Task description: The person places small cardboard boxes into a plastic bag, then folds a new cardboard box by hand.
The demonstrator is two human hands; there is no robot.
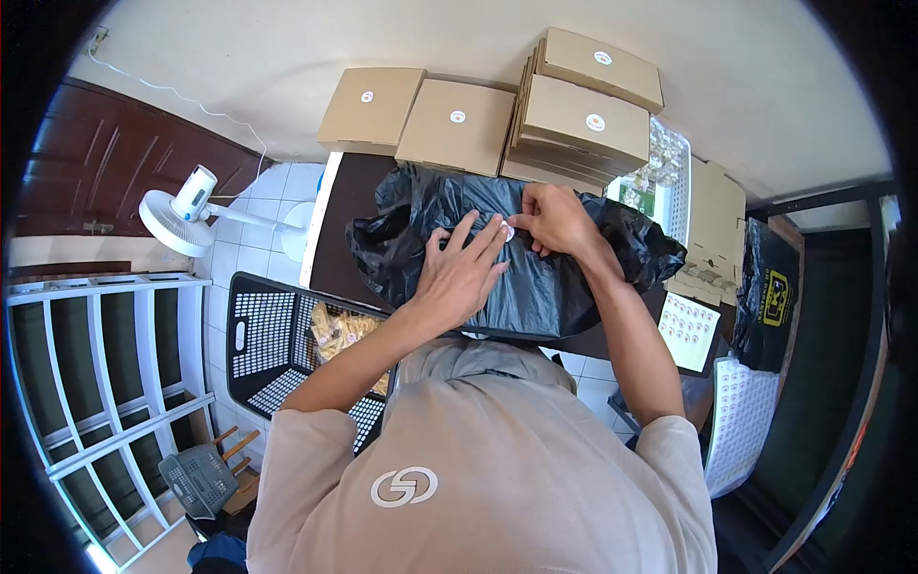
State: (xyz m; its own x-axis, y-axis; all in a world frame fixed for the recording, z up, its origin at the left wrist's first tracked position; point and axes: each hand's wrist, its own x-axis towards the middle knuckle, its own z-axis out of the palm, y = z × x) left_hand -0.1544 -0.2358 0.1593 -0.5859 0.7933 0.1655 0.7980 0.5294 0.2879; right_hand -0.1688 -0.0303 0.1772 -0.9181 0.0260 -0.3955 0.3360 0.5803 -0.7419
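Note:
A black plastic bag (521, 292) lies bunched on the dark table in front of me, its loose ends spread to both sides. A small round white sticker (508, 230) is on its upper middle, between my hands. My left hand (461, 277) rests on the bag with fingers spread, its fingertips touching the sticker's left side. My right hand (557, 220) is at the sticker's right side, fingers curled together against the bag. What its fingertips pinch, if anything, is hidden.
Flat cardboard boxes (457, 124) with round labels stand along the back of the dark table (356, 196); a taller stack (583, 120) is at right. Sticker sheets (688, 330) lie right. A black crate (263, 330) with packets sits left, near a white fan (182, 215).

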